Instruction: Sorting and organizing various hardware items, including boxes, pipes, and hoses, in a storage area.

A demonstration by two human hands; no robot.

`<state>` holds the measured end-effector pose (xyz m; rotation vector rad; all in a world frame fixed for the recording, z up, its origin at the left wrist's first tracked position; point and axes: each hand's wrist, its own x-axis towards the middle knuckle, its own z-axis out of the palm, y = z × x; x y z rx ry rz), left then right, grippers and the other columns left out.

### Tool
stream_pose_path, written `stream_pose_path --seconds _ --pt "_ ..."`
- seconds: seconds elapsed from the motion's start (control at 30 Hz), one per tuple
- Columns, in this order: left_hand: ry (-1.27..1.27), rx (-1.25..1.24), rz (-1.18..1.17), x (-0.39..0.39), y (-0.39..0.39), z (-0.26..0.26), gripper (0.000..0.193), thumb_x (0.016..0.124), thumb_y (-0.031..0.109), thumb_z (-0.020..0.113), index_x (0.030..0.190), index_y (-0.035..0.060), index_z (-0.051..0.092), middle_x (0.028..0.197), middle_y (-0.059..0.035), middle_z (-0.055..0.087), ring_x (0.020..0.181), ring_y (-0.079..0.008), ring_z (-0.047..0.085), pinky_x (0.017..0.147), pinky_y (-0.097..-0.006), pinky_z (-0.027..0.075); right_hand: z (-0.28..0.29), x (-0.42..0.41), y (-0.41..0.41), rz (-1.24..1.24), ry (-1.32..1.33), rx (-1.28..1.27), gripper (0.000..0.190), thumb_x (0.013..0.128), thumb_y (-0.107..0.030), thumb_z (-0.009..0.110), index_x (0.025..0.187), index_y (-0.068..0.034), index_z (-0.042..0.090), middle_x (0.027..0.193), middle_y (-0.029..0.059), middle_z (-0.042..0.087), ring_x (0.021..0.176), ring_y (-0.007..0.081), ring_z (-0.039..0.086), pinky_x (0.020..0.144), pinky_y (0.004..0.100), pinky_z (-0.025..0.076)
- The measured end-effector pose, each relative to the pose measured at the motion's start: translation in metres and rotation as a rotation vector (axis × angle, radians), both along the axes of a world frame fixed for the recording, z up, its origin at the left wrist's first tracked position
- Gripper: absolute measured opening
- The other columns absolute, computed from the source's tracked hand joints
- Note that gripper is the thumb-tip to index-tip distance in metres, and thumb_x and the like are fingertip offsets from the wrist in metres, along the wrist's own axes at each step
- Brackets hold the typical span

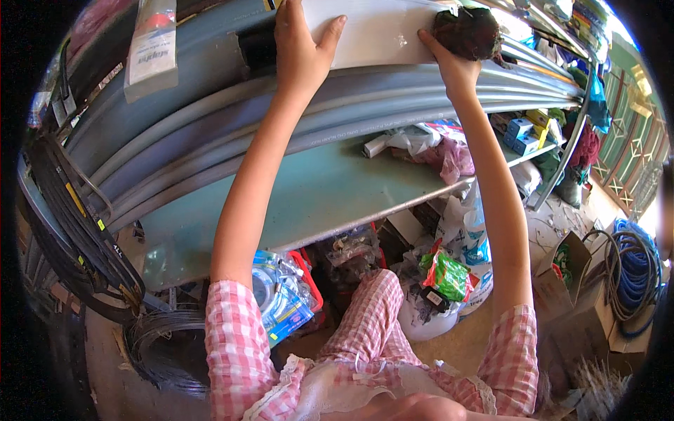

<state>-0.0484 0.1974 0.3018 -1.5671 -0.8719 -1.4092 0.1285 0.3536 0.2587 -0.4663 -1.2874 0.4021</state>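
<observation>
Both arms reach up over a stack of grey plastic pipes (337, 116). My left hand (308, 50) holds the left part of a long white box (379, 34), thumb on its near face. At the box's right end, my right hand (455, 66) has its thumb against the white face; a dark, crumpled cloth or bag (467, 32) lies at that hand, and whether the fingers grip it cannot be told. A second long white box (152, 58), bearing writing, rests on the pipes farther left.
Below the pipes is a greenish shelf (305, 194) with plastic bags (453, 158). Black hoses (79, 216) hang at the left above coiled wire (168, 347). Near my knees are a red basket (310, 279) and filled bags (447, 273). Cardboard boxes and blue rope (634, 263) stand right.
</observation>
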Motion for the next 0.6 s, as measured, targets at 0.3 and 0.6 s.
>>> stream_pose_path --seconds 0.3,0.6 --pt "0.199 -0.036 0.594 0.021 -0.018 -0.014 0.091 0.063 0.030 0.080 0.140 0.0165 0.033 0.144 -0.0229 0.023 0.130 -0.0492 0.022 0.101 -0.0576 0.031 -0.003 0.004 -0.009 0.143 0.023 -0.028 0.059 0.060 -0.039 0.085 0.099 0.001 0.065 0.101 0.0086 0.064 0.094 0.0154 0.058 0.086 0.0275 0.045" --pt "0.227 -0.068 0.668 0.012 -0.010 -0.016 0.102 0.049 0.025 0.085 0.137 0.0388 0.035 0.139 -0.0084 0.030 0.117 -0.0455 0.036 0.094 -0.0533 0.043 -0.034 0.009 0.011 0.115 0.155 0.030 0.036 0.078 -0.032 0.070 0.094 -0.001 0.064 0.092 0.0062 0.063 0.084 0.0153 0.055 0.079 0.0296 0.044"
